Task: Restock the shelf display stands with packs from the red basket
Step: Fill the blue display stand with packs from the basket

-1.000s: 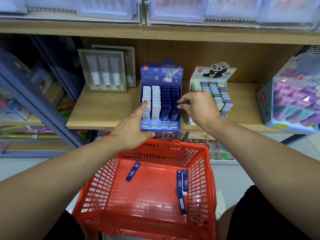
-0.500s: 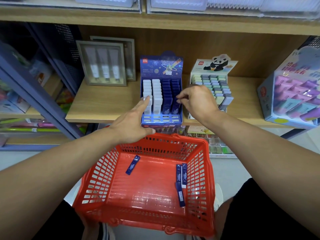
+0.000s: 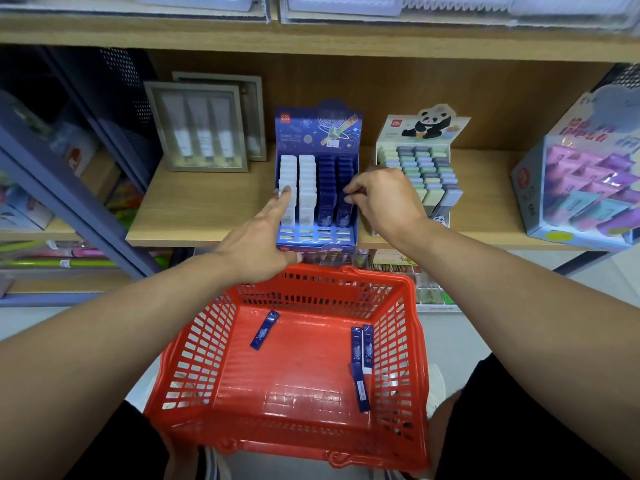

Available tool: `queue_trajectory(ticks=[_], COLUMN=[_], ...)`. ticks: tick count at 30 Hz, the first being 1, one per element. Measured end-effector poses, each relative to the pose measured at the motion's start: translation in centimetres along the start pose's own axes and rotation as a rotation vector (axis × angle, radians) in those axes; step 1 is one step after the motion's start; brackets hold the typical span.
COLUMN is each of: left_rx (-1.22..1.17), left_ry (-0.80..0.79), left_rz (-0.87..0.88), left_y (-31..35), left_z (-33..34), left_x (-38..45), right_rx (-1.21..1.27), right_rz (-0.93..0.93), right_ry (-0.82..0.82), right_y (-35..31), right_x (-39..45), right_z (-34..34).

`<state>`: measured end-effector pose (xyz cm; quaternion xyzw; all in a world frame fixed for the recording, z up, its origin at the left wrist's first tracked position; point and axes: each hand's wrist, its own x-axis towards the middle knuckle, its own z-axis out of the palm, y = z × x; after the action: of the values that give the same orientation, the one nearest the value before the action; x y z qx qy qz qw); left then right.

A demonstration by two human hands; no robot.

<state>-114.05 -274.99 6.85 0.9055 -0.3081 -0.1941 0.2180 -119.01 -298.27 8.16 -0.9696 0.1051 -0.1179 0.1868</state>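
packs [image 3: 360,368] remaining in red basket [image 3: 194,355]: four dark blue ones on its floor. one lies tilted near the back left, two lie side by side against the right wall, one just in front of those. basket sits below the front edge of the wooden shelf [image 3: 204,202], between my forearms.

blue display stand [image 3: 317,133] stands at the shelf's front edge: two columns of white packs on the left, two columns of dark blue on the right. my left hand [image 3: 258,244] is open, fingers stretched flat, index tip touching the leftmost white column, thumb near the stand's front lip. my right hand [image 3: 384,199] is pinched shut on a dark blue pack [image 3: 344,211] at the front of the rightmost column.

panda display stand [image 3: 420,161] with pastel packs stands just right of the blue one, partly behind my right hand.
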Motion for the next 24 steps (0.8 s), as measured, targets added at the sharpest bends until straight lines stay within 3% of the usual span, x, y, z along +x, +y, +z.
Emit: queue_trajectory(ticks=[7,11,13,16,19,22,24], left_rx=[-0.025,-0.118,-0.107,0.051,0.220,0.357,0.421], left_ry=[-0.008,0.292,0.370,0.128,-0.270,-0.563,-0.667], left_rz=[0.031,-0.111,-0.205,-0.185,-0.118,-0.175,-0.251], left_y=[0.1,0.2,-0.1,-0.5,-1.8,-4.5,-6.4], left_z=[-0.2,0.1,0.2,0.7,3.0,6.2,8.1], left_x=[-0.5,-0.8,-0.7,-1.1,-1.6,-1.8,-1.7], right_rx=[-0.012,-0.084,0.018,0.244,0.183,-0.259,-0.415], right_rz=[-0.015,-0.049,-0.152,-0.371,-0.409,-0.367,-0.220], right_ry=[0.013,0.125,0.224,0.248,-0.002,-0.660,-0.979], right_y=[0.0,-1.0,-1.7,-2.6,-2.2,0.3,2.4], right_x=[-0.3,-1.4,-2.2,-4.5,-8.2,-10.7,-11.6], right_z=[-0.3,-1.3,-1.8,-0.8,3.1,8.4,11.9])
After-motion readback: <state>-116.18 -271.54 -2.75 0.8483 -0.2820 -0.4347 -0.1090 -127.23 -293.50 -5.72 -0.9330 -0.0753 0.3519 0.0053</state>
